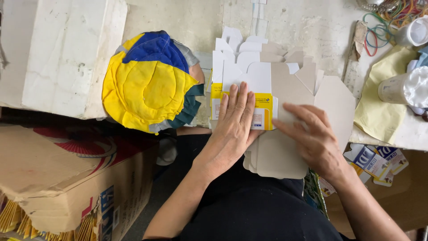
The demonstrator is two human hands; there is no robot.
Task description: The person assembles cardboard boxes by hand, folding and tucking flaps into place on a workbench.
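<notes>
Both hands — left hand (pixel 235 117), right hand (pixel 312 138) — press flat carton blanks (pixel 285 85) beneath.

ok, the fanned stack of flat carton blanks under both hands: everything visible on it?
The stack of carton blanks is thin die-cut card, unfolded, white and grey-brown faces with rounded flaps, one showing a yellow printed panel. It lies flat and fanned at the table edge, overhanging toward the lap. The left hand presses flat on it; the right hand rests on a grey blank.

You are pressing matt grey cardboard blanks (pixel 285 111), their printed yellow faces (pixel 263 114) slightly glossy. At centre left, a quilted cloth cushion (pixel 147 82) is looking soft and stitched. The surface (pixel 312 27) is showing rough, stained white paint; rubber bands (pixel 379 27) are lying upper right.
</notes>
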